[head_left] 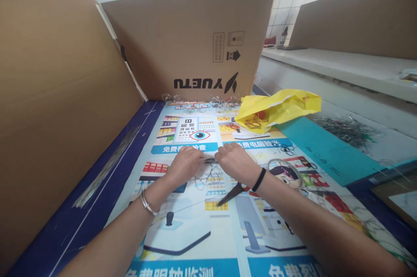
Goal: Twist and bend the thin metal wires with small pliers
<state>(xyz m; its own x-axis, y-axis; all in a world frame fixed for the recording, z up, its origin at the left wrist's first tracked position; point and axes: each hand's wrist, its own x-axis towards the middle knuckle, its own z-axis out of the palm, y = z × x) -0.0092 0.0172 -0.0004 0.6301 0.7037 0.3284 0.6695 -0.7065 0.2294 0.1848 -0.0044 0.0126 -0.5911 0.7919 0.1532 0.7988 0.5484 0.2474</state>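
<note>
My left hand [185, 165] and my right hand [235, 161] meet over a printed poster [195, 233] that covers the table. Both have their fingers curled, pinching a small thin metal piece [210, 160] between them. Thin wire loops [210, 175] lie on the poster just below my hands. A pair of scissors [232, 193] lies under my right wrist, blades pointing toward me. My left wrist wears a silver bangle and my right wrist a black band.
Cardboard walls stand at the left [58, 107] and back [192, 38]. A yellow plastic bag [276, 109] lies at the back right beside a teal sheet [325, 148]. A pile of wire pieces [348, 129] sits further right. A roll of clear tape [286, 172] lies near my right forearm.
</note>
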